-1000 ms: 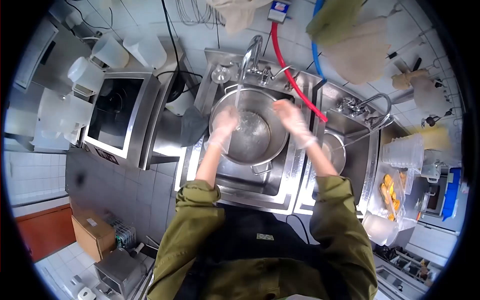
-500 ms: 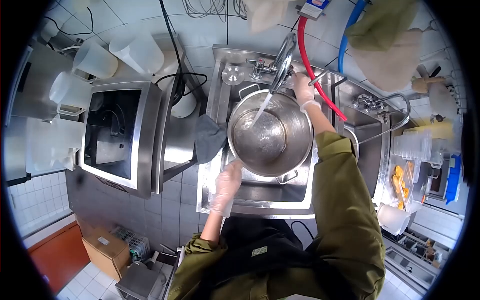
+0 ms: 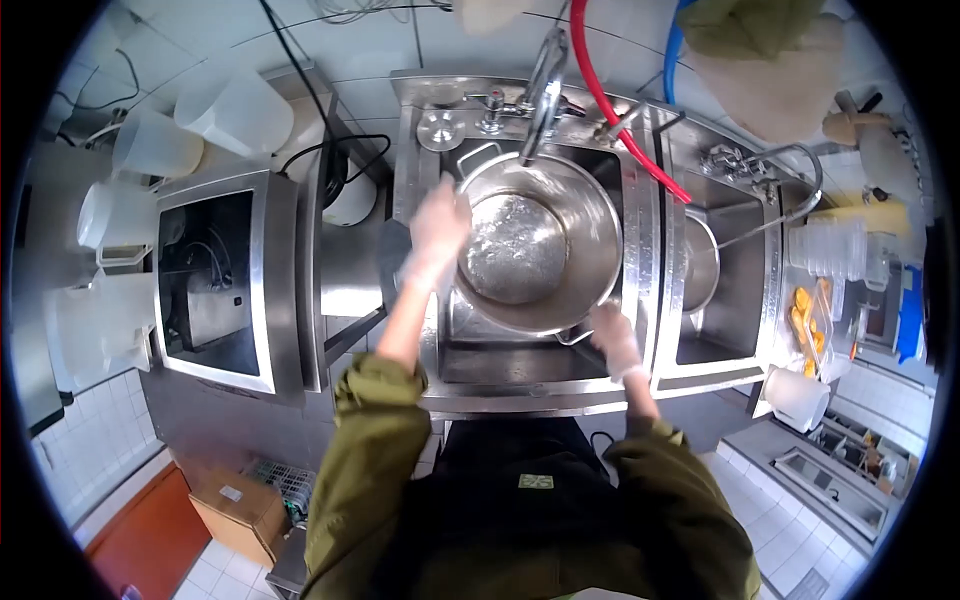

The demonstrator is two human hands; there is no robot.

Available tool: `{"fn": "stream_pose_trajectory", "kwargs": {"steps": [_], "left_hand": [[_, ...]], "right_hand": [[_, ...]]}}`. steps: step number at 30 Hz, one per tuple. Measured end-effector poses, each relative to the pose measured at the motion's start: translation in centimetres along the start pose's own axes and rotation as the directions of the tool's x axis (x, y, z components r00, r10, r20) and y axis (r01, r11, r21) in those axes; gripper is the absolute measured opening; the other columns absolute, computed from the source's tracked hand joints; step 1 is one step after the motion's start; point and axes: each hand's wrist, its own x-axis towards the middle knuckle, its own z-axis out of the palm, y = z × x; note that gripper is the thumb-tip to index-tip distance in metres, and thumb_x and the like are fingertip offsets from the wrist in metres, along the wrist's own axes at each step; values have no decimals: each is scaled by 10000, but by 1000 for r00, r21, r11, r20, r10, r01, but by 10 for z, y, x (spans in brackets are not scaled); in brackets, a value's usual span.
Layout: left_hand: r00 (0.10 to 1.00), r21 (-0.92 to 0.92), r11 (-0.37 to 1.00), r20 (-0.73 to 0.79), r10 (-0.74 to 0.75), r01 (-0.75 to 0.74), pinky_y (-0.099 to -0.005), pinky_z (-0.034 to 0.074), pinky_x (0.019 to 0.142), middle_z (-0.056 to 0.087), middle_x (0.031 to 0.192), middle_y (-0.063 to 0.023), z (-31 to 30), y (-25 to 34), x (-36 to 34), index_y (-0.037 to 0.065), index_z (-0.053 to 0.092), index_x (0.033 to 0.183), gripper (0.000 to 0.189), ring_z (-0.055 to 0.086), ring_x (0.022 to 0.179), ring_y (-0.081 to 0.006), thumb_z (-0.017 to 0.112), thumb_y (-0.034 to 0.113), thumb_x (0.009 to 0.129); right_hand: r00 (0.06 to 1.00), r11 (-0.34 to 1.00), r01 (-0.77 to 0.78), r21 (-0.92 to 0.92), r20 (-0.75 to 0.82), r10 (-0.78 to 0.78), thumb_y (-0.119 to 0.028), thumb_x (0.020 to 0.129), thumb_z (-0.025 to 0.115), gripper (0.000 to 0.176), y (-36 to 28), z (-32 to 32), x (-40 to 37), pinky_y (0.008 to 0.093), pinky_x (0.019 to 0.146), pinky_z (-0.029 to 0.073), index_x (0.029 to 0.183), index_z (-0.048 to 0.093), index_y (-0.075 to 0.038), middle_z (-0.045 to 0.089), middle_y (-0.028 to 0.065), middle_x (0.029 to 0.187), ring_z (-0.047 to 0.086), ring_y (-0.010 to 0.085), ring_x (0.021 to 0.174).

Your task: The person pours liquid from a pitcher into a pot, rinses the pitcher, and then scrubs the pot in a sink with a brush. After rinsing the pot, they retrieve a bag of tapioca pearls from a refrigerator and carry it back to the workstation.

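A large steel stockpot (image 3: 595,230) with two loop handles sits in the left sink basin (image 3: 480,365), water shining in its bottom. Above its back rim hangs the chrome faucet (image 3: 542,110), with no stream coming from it. My left hand (image 3: 437,232), in a clear glove and smeared by motion, is at the pot's left rim, just below the upper-left handle (image 3: 480,157). Beside the lower-right handle (image 3: 574,337) is my right hand (image 3: 613,340), also gloved and blurred. I cannot tell whether its fingers grip that handle.
A grey cloth (image 3: 394,262) hangs at the sink's left edge, partly behind my left arm. The red hose (image 3: 610,95) dangles behind the sink. Another steel pot (image 3: 700,262) stands in the right basin. A glass-topped appliance (image 3: 207,285) is at left.
The water stream has stopped. My right hand has left the faucet controls and come down to the pot's lower-right handle. My left hand has moved up along the pot's left side.
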Motion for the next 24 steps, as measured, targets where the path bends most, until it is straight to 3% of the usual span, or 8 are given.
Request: {"fn": "stream_pose_trajectory", "kwargs": {"steps": [2,4,6,9,12,19,21,24], "left_hand": [[971,163,980,189,-144,113,-416,417,847,555,1024,-234,18,3,50,39,533,1058,372,534,970,-356,382,308,849],[891,286,952,453,-38,-105,-413,415,851,553,1011,-246,26,3,78,-1,545,1029,434,536,967,-356,353,343,845],[864,302,940,503,-17,-157,-409,417,845,553,1005,-254,71,-36,111,-14,555,1002,449,540,964,-351,343,350,847],[811,316,898,581,71,-305,-406,420,829,551,995,-266,115,-95,142,-25,562,973,434,542,956,-357,351,334,850],[694,-368,739,697,-182,564,-402,415,798,554,965,-281,66,-41,106,-56,561,929,360,526,974,-379,388,247,839],[811,-223,908,557,-180,355,-412,399,802,547,1047,-256,99,-117,126,-75,526,1038,493,526,969,-377,361,355,862],[690,-470,532,630,-356,704,-311,505,596,616,834,-107,44,-46,98,7,560,963,345,604,665,-179,395,306,919],[682,-524,441,619,-391,728,-338,442,628,594,813,-78,1,-10,67,-18,553,915,356,555,703,-164,456,325,891]], "right_hand": [[917,860,-346,375,331,224,-210,830,470,249,2,16,-35,344,602,508,922,536,12,566,140,721,590,254,671],[708,147,-666,731,558,433,-212,842,447,260,-49,-24,-50,309,646,496,916,537,21,553,93,739,573,199,736],[965,481,-258,838,247,88,-150,824,458,190,18,50,-41,298,600,448,868,546,13,558,80,758,548,186,703],[938,55,-286,956,268,220,-98,799,476,113,40,103,-18,307,582,415,796,547,-9,520,56,669,501,182,600],[950,-69,-192,979,203,237,-77,798,474,87,51,121,-18,310,563,399,767,538,-27,479,36,615,456,175,537],[862,-318,-267,910,373,344,-100,853,438,174,-20,-45,-53,283,498,379,684,477,-90,389,-29,563,376,106,475],[836,-497,-218,840,423,348,-133,861,462,206,-20,-64,-64,285,481,380,658,441,-105,345,-42,529,345,99,436],[819,-503,-156,850,396,415,-147,857,482,225,-34,-99,-83,264,442,348,642,419,-126,312,-55,509,309,85,414]]}}
